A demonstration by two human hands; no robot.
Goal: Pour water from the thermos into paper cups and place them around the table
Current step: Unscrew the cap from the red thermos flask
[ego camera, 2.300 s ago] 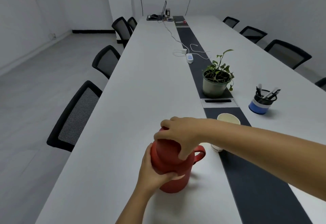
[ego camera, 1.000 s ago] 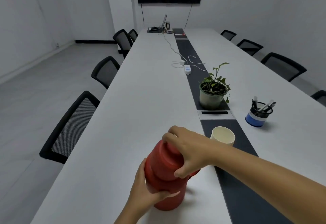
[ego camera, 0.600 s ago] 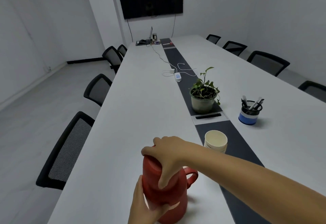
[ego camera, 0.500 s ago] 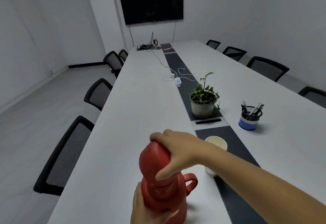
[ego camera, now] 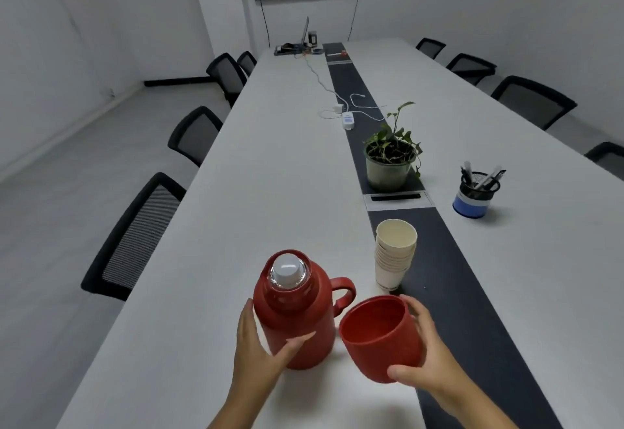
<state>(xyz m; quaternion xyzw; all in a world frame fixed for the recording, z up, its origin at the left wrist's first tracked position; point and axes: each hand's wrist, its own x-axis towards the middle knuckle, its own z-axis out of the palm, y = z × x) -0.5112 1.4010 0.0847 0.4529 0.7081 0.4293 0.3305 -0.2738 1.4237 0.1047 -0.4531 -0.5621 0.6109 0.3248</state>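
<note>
A red thermos [ego camera: 297,313] stands upright on the white table [ego camera: 270,175], its handle pointing right. Its red cap is off, and a white stopper [ego camera: 287,269] shows in the neck. My left hand [ego camera: 260,344] grips the thermos body low on its left side. My right hand [ego camera: 422,351] holds the red cup-shaped cap [ego camera: 381,337], mouth up and tilted, just right of the thermos. A stack of several cream paper cups [ego camera: 394,253] stands behind the cap at the edge of the dark centre strip.
A potted plant [ego camera: 390,162] sits on the dark strip [ego camera: 466,310] beyond the cups, with a cable hatch before it. A blue pen holder [ego camera: 475,194] stands to the right. Cables and a charger [ego camera: 347,119] lie farther back. Black chairs [ego camera: 135,236] line both long sides.
My right hand has lifted the red cap off the thermos and brought it down to the right, baring the white stopper. My left hand stays on the thermos body.
</note>
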